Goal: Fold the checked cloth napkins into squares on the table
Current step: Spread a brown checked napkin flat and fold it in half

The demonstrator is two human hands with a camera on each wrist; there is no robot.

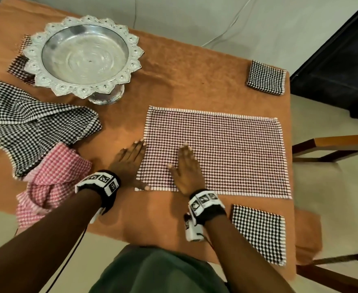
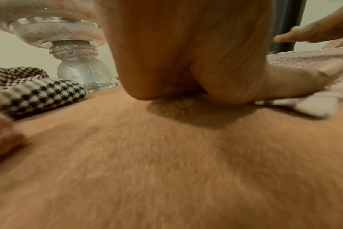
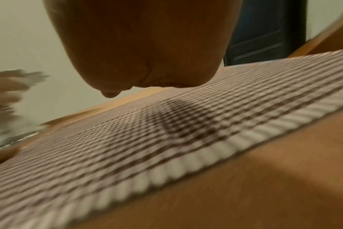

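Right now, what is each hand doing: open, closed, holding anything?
Left hand: open, flat at the left edge of the spread dark-red checked cloth napkin, thumb on its near corner.
Right hand: open, pressing flat on that napkin.

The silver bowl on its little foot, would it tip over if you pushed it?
Probably, if pushed near the top: the silver bowl spreads far wider than its narrow foot. It looks like stiff metal, so it would likely slide or topple whole, not bend.
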